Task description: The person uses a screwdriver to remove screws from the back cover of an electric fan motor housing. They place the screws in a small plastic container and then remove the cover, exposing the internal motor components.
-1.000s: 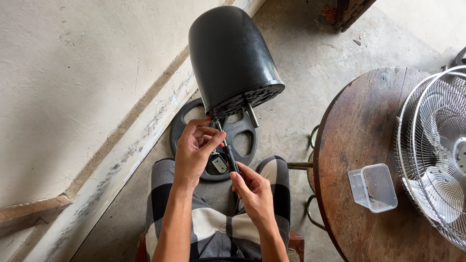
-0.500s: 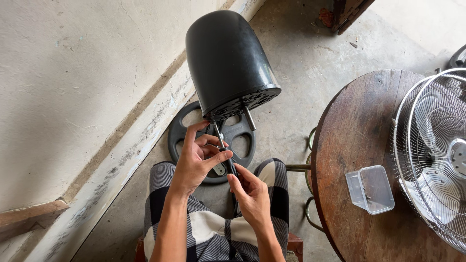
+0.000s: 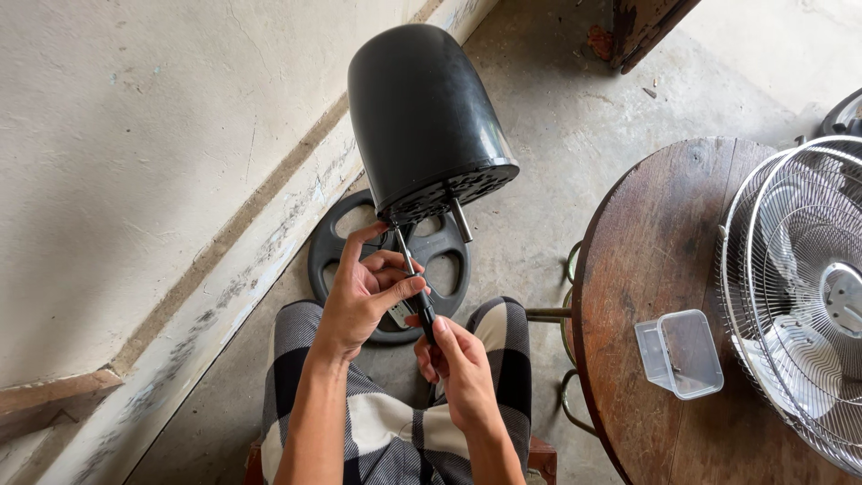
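Above the lap, the right hand (image 3: 460, 364) grips a screwdriver (image 3: 415, 286) entering the black motor housing (image 3: 422, 117), the left hand (image 3: 364, 292) pinching its shaft; a tilted tip would likely slip.

one motor housing (image 3: 422, 117), one screwdriver (image 3: 415, 287), one container (image 3: 679, 353)

Both bare forearms reach forward from the bottom of the view, over the lap, and meet near the middle. The left hand (image 3: 364, 292) is raised a little higher, wrist bent slightly back, index finger stretched up and forward, thumb and the other fingers curled inward into a pinch. The right hand (image 3: 458, 364) sits just below and beside it, back of the hand upward, fingers folded in a closed grip.
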